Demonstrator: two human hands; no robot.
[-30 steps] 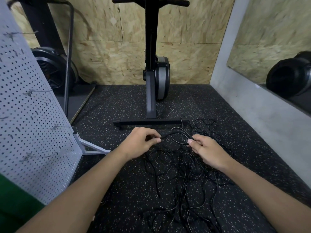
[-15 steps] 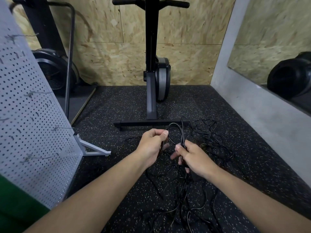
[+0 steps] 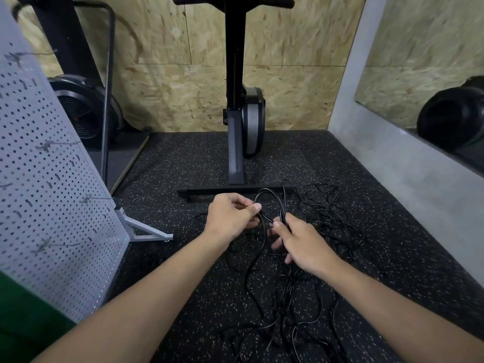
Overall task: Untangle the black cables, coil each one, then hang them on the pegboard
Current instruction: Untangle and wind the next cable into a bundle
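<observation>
A tangle of thin black cables (image 3: 324, 221) is spread over the speckled black floor mat in front of me. My left hand (image 3: 230, 217) pinches one black cable between thumb and fingers. My right hand (image 3: 301, 242) pinches the same cable a little to the right. Between the two hands the cable stands up in a narrow loop (image 3: 269, 197). More strands trail down toward me under my right forearm. The white pegboard (image 3: 52, 195) stands at the left on a metal foot, with several wire hooks sticking out and nothing hanging on them.
A black exercise machine (image 3: 237, 121) stands just beyond the cables, its floor bar (image 3: 222, 191) close to my hands. A fan-wheel machine (image 3: 83, 111) sits at the back left. A grey wall with a mirror (image 3: 419, 163) runs along the right.
Both hands have come together and lifted the cable off the mat. The flat loop between them has been drawn up into a narrow upright loop.
</observation>
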